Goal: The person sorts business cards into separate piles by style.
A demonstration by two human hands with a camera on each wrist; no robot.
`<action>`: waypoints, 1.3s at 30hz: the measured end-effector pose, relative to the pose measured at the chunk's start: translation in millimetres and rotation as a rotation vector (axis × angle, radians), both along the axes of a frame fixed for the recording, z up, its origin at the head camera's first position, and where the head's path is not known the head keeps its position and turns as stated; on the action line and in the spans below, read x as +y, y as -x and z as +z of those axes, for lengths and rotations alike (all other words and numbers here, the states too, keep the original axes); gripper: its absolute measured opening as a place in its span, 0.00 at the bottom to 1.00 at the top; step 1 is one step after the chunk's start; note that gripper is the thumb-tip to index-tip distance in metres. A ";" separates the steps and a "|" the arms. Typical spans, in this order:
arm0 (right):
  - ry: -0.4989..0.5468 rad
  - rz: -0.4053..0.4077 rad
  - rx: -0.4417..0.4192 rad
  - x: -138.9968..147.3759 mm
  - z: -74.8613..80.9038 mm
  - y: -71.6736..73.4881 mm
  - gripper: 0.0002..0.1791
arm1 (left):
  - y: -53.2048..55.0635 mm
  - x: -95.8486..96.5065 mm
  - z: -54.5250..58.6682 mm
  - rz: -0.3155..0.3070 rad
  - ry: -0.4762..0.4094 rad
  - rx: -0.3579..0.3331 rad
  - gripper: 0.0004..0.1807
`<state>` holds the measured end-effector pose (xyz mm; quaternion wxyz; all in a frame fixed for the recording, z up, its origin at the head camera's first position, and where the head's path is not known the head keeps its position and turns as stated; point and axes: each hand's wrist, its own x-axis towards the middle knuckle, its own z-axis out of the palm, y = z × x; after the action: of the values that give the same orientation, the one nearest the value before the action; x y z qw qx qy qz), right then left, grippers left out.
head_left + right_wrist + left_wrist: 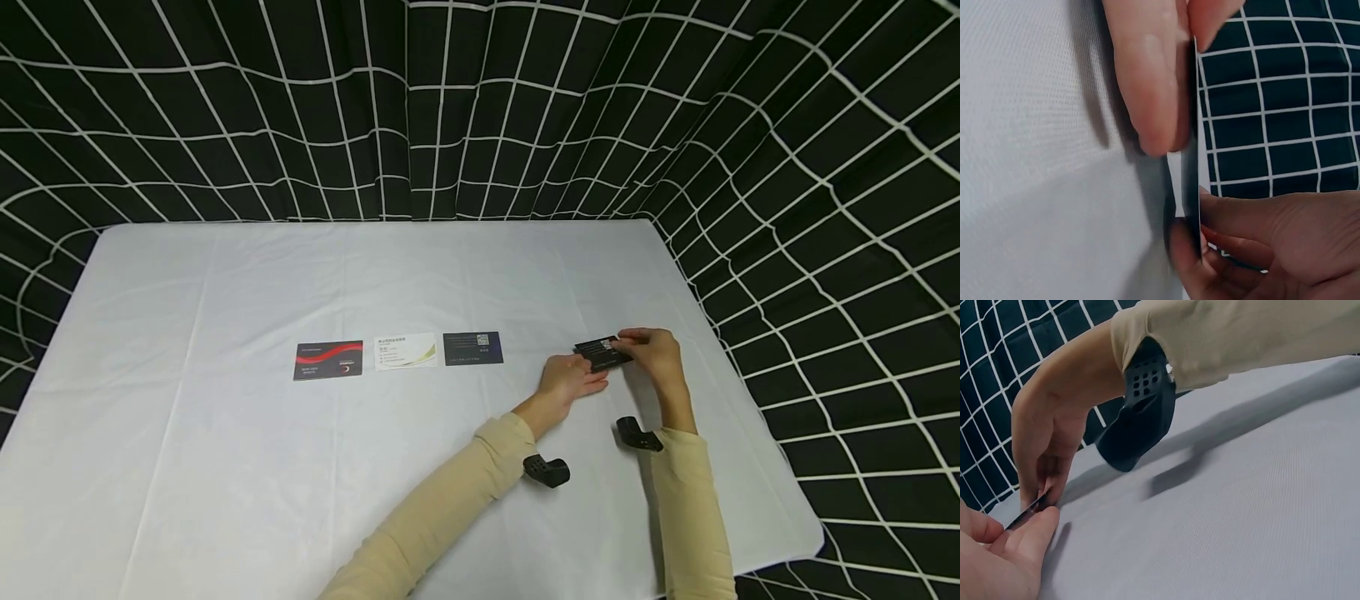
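Note:
My left hand and right hand both hold a black business card low over the right part of the table. White print and a small square code show on its face. In the right wrist view the card is seen edge-on. Left fingers lie along its underside, with the thumb on the other face. The right hand pinches the opposite end between thumb and fingers. In the left wrist view only a thin dark edge of the card shows between both hands.
Left of the hands, a row of cards lies on the white table: a dark card with a red wave, a white card and a dark blue card. Black cloth with a white grid surrounds the table's back and sides.

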<state>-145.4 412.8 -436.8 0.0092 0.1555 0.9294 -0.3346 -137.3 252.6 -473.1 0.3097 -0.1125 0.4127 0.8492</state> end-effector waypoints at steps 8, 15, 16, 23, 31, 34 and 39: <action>0.238 0.043 -0.025 1.6 -4.0 -9.9 0.24 | 15.4 -18.2 -0.2 0.016 0.115 0.065 0.23; 0.310 0.051 -0.041 -18.8 -3.6 -10.4 0.25 | 30.1 -47.3 -4.5 -0.020 0.135 0.158 0.21; 0.312 0.051 -0.044 -22.5 -2.9 -9.5 0.25 | 30.9 -51.0 -4.0 -0.017 0.144 0.168 0.22; 0.354 0.106 -0.031 -52.1 1.6 -1.2 0.25 | 35.7 -87.5 11.5 -0.077 0.400 0.357 0.19; 0.386 0.177 -0.038 -91.2 -3.0 12.5 0.24 | 44.3 -139.1 23.6 -0.136 0.727 0.523 0.12; 0.403 0.196 -0.039 -105.7 -4.5 16.1 0.23 | 45.1 -154.9 27.1 -0.161 0.865 0.598 0.10; 0.391 0.222 -0.050 -128.3 -5.7 19.3 0.23 | 45.1 -173.5 30.9 -0.168 1.111 0.710 0.15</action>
<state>-164.8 284.5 -442.6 0.0991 0.0556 0.8577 -0.5014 -182.4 79.0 -442.2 0.1159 0.0638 0.8733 0.4688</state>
